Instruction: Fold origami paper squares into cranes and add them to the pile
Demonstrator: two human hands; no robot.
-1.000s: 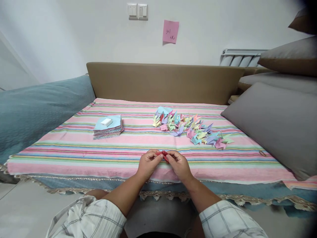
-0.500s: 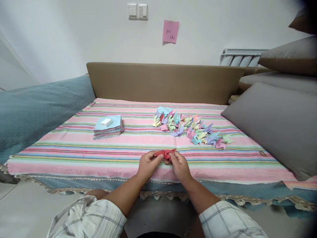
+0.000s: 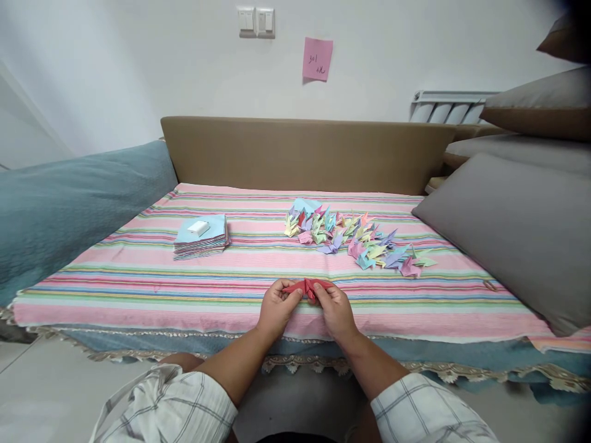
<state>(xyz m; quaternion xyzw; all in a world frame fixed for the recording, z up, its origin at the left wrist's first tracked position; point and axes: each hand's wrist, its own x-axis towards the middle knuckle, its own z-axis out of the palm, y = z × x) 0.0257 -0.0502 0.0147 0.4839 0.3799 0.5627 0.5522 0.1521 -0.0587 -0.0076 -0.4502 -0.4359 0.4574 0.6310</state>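
Observation:
A red folded paper crane [image 3: 308, 287] is held above the front part of the striped cloth, its two sides spread left and right. My left hand [image 3: 278, 306] pinches its left side between thumb and fingers. On the opposite side, my right hand [image 3: 335, 309] grips the paper, thumb pressed near the middle fold. Both hands partly cover the paper, so its full shape is hidden. Beyond the hands lies a pile of folded paper cranes [image 3: 364, 240] in many pastel colours.
A stack of square paper [image 3: 201, 243] with a small white block [image 3: 198, 227] on top sits to the left. Grey cushions [image 3: 517, 227] line the right side. The striped cloth [image 3: 138, 283] covers the seat, backed by a brown backrest [image 3: 295, 154]. A small brown object [image 3: 490, 285] lies near the cushion.
The red paper has been turned slightly between the fingers, and its right tip now lies lower and flatter. Both hands have kept their hold and barely moved.

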